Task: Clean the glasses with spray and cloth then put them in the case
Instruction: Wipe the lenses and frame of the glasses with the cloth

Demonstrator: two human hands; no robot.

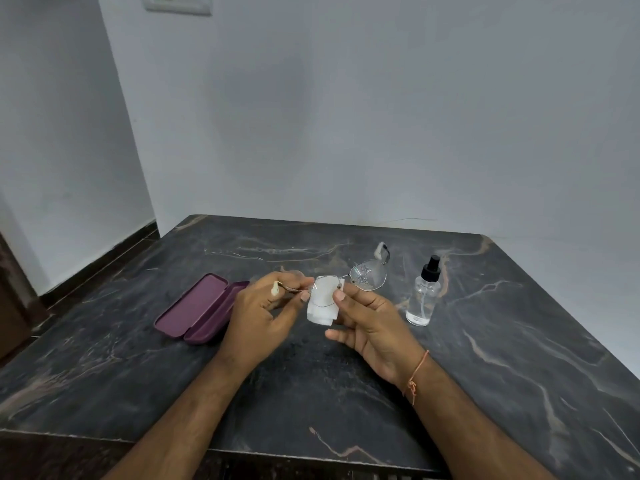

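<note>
Thin-framed glasses (367, 278) are held above the dark marble table (346, 393), the right lens speckled with droplets. My left hand (263, 317) grips the left temple and frame edge. My right hand (372, 327) pinches a white cloth (320, 306) against the left lens, thumb on the near side. The maroon glasses case (199, 308) lies open to the left of my left hand. A clear spray bottle (424, 296) with a black nozzle stands upright to the right of the glasses.
Walls stand behind and to the left of the table. The table's front edge runs just under my forearms. A wall socket (177, 3) sits high at the upper left.
</note>
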